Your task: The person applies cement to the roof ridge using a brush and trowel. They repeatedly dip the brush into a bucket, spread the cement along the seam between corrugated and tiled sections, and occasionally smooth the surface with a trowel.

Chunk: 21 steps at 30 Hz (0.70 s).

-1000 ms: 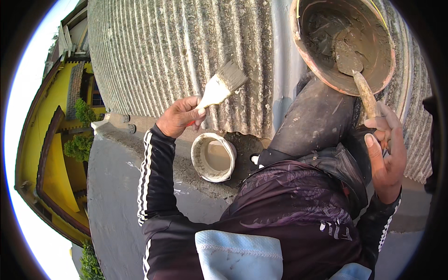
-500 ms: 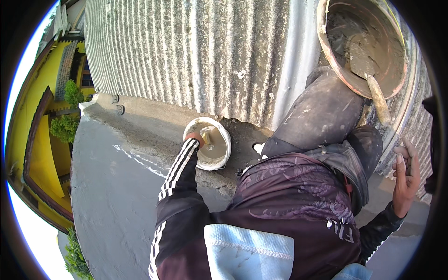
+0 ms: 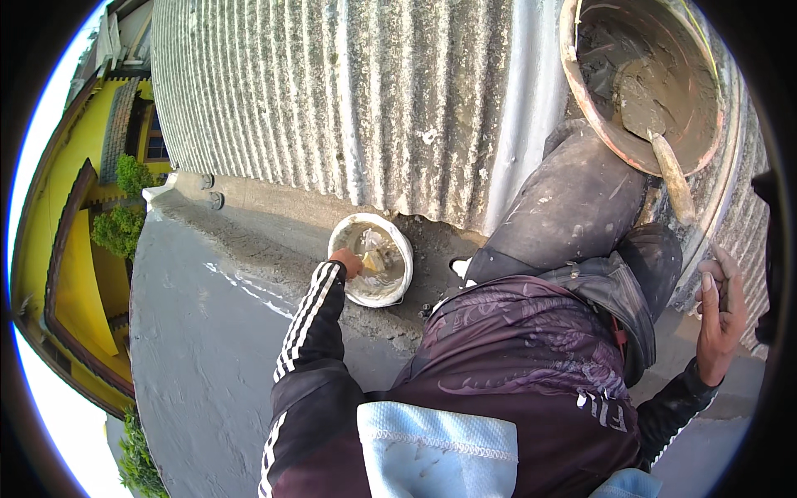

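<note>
The flat, pale yellowish paintbrush point(image 3: 373, 264) sits inside the round white plastic bucket point(image 3: 406, 253), just beyond the left hand point(image 3: 350, 264); its long axis runs out from the fingers toward the person's right and seems to slope downward, the handle end at the hand, the bristle end toward the murky grey-brown liquid point(image 3: 388, 280); the bristles themselves are not clear. The left hand is closed narrowly round the handle; the right hand point(image 3: 721, 319), fingers loosely bent and thumb apart, holds nothing.

As for progress, the brush appears to be at the dipping stage; the smooth dark-grey coated slab point(image 3: 216, 357), left of the left hand and nearer the body, looks largely covered; the rough grey-brown mortar strip point(image 3: 278, 217), beyond the left hand, looks less finished, running along the edge of the weathered grey corrugated sheet point(image 3: 282, 91). Beyond the right hand, the large terracotta-coloured bucket point(image 3: 574, 81) holds plenty of wet mortar point(image 3: 602, 54), apparently unused; in it leans a mortar-coated trowel point(image 3: 669, 170), its wooden handle directed toward that hand.
</note>
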### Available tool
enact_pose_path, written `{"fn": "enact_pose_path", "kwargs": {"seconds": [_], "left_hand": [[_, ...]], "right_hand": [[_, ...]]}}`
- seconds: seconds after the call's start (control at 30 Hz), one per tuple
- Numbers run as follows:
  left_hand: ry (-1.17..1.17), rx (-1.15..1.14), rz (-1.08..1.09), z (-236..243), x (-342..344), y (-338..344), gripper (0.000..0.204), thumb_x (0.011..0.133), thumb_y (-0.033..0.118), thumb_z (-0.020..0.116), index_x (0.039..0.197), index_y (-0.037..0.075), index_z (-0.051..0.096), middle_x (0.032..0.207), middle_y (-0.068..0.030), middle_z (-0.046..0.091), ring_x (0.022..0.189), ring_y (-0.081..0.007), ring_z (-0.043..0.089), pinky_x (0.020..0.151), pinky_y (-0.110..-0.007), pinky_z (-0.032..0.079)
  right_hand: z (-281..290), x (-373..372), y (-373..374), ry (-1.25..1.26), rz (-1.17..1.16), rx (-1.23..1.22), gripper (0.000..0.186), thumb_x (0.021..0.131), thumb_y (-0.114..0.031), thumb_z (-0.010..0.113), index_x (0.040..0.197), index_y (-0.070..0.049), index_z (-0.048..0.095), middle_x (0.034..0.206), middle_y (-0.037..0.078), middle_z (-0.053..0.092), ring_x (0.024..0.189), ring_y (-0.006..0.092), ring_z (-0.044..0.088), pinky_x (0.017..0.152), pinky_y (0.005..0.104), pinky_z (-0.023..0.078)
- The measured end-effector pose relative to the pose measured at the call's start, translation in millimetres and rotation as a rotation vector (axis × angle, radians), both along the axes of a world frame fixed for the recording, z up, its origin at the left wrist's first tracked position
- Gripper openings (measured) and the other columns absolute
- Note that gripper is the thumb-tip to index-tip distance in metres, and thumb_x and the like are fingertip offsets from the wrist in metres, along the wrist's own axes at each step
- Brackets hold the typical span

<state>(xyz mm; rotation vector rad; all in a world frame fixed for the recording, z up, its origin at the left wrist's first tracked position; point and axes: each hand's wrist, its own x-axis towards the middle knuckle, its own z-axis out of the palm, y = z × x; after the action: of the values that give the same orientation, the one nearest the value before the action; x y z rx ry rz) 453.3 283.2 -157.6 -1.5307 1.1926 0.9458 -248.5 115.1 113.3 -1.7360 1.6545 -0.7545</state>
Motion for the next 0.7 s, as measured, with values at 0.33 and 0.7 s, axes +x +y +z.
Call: {"fn": "enact_pose_path", "kwargs": {"seconds": [0.33, 0.7], "left_hand": [[-0.014, 0.08, 0.704, 79, 105, 12, 0.032, 0.107, 0.037, 0.057, 0.117, 0.013, 0.077, 0.082, -0.0045, 0.075, 0.068, -0.017, 0.068, 0.064, -0.038, 0.056], [0.484, -0.371, 1.435, 88, 100, 76, 0.027, 0.107, 0.025, 0.061, 0.124, 0.004, 0.064, 0.084, -0.0019, 0.063, 0.069, -0.013, 0.058, 0.061, -0.03, 0.048]], "right_hand": [[3, -10, 2, 0.014, 0.004, 0.018, 0.04, 0.108, -0.007, 0.056, 0.148, -0.003, 0.058, 0.112, 0.002, 0.065, 0.088, 0.0068, 0.053, 0.076, 0.0218, 0.043], [8, -21, 3, 0.046, -0.015, -0.024, 0.039, 0.109, -0.006, 0.056, 0.148, -0.002, 0.058, 0.112, 0.003, 0.065, 0.092, 0.0072, 0.055, 0.078, 0.0221, 0.044]]}}
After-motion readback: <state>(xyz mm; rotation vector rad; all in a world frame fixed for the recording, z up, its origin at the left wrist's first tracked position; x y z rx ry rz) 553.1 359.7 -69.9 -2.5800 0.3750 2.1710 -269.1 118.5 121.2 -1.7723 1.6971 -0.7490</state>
